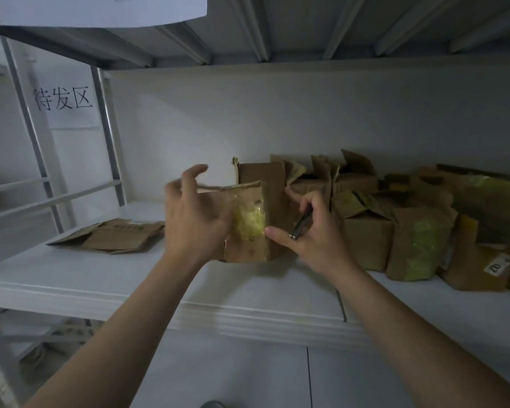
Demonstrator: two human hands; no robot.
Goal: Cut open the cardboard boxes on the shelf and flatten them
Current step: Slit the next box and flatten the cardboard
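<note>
On the white metal shelf (pixel 71 278), at frame centre, steadying a brown, yellow-taped cardboard box (pixel 249 228), long axis upright, flaps pointing up. Pressing its left side with spread left hand (pixel 195 213); pinching a slim dark cutter (pixel 302 222) in right hand (pixel 315 240), thumb touching box.

Shelf (pixel 100 275) was white throughout. Centre box (pixel 258 248) showed brown cardboard with one pale yellow tape patch (pixel 249 220). Left of centre box, flattened cardboard (pixel 109 235) was brown with faint dark print. Right of centre box, the box stack (pixel 368 240) was brown with yellow-green tape. One white label (pixel 497 265) bore black characters. Slim tool (pixel 301 222) was dark with a silvery end.
</note>
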